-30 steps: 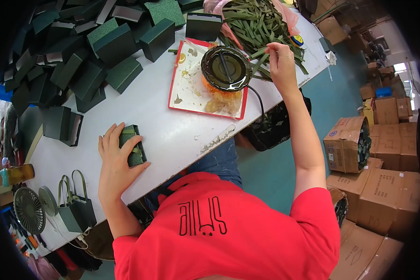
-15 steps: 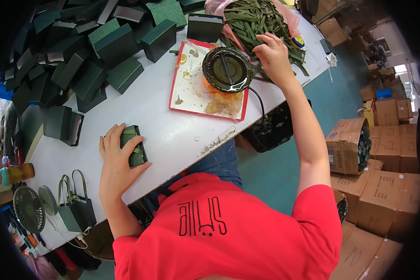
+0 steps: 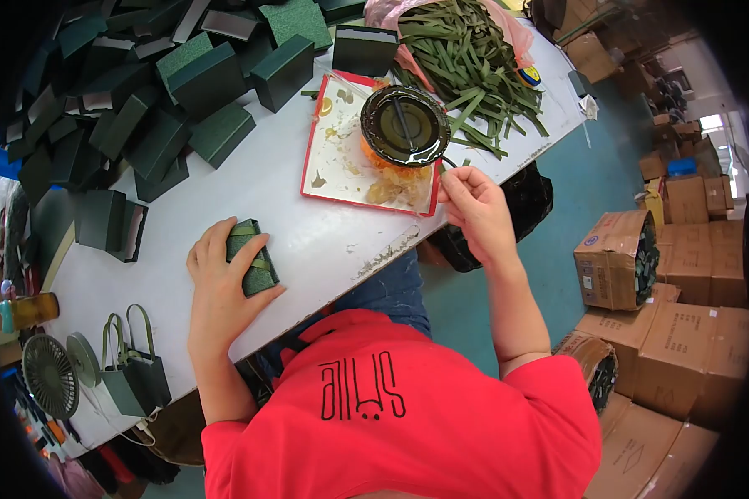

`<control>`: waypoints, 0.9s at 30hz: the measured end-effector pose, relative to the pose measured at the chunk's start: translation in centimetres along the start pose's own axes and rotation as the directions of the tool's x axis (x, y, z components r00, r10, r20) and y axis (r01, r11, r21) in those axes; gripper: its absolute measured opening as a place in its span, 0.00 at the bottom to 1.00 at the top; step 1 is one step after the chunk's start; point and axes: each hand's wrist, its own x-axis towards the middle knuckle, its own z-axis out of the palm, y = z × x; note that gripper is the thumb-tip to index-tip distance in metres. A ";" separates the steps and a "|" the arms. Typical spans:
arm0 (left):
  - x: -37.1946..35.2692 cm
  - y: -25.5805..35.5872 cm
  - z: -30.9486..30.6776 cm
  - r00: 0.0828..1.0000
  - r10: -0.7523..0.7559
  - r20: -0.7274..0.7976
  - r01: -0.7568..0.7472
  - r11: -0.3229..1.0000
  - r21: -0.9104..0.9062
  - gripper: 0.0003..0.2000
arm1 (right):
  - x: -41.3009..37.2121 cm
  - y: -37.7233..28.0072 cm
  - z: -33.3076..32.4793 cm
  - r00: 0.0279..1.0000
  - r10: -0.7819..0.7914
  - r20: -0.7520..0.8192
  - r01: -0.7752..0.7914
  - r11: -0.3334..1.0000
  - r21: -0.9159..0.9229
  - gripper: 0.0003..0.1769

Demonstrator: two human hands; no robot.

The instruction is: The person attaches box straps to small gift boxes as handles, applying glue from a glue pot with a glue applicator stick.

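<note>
My left hand (image 3: 229,279) lies over a small dark green box (image 3: 254,258) on the white table, its thumb and fingers gripping the sides. Green ribbon handles (image 3: 258,264) cross the top of that box. Beside the pot of dark glue, my right hand (image 3: 478,208) is closed in a pinch, and a short green ribbon strip (image 3: 466,163) shows at its fingers; most of the strip is hidden. The round glue pot (image 3: 405,125) stands on a red-edged white tray (image 3: 329,185) stained with dried glue.
A heap of green ribbon strips (image 3: 466,58) spills from a pink plastic bag (image 3: 520,41). Many dark green boxes (image 3: 208,83) are piled at the far left. A small fan (image 3: 52,376) and a handled green bag (image 3: 137,382) stand at lower left. Cardboard cartons (image 3: 682,341) are stacked on the right.
My right hand has moved from the ribbon heap down toward me, beside the glue pot, its fingers now pinched. My left hand and the small box have shifted slightly right, the box turning a little.
</note>
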 end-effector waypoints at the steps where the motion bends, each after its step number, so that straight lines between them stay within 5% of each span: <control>1: 0.0 0.1 0.1 1.000 0.004 0.008 -0.004 1.000 0.001 0.33 | 0.1 0.4 0.2 1.000 0.013 -0.003 -0.013 1.000 0.024 0.09; 21: 0.0 0.3 0.4 1.000 -0.011 0.005 0.011 1.000 0.008 0.41 | 2.5 2.3 0.4 0.997 0.044 -0.061 -0.030 0.977 0.210 0.09; 27: 0.5 -0.4 0.8 0.993 0.016 -0.114 -0.036 0.984 -0.177 0.46 | -0.1 1.5 1.6 0.998 -0.057 -0.033 0.063 0.978 0.198 0.08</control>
